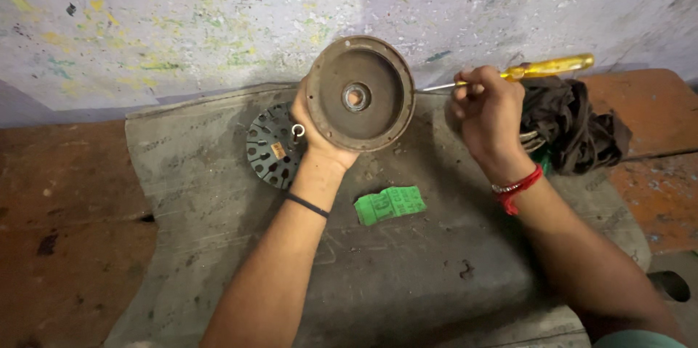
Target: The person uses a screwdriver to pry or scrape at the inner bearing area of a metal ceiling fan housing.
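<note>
My left hand (311,132) holds a round, rusty brown metal cover (360,93) upright by its lower left rim, its hollow face and centre bearing hole turned toward me. My right hand (488,112) grips a screwdriver with a yellow handle (547,67); its metal shaft points left, the tip close to the cover's right rim. Behind my left wrist lies a dark round slotted stator (267,148) with a small brown label and a metal ring. Both sit on a grey mat (407,268).
A crumpled green paper slip (389,205) lies on the mat between my forearms. A dark bunched cloth (574,126) sits at the right behind my right hand. Brown floor (65,232) surrounds the mat; a paint-stained wall (182,13) stands behind.
</note>
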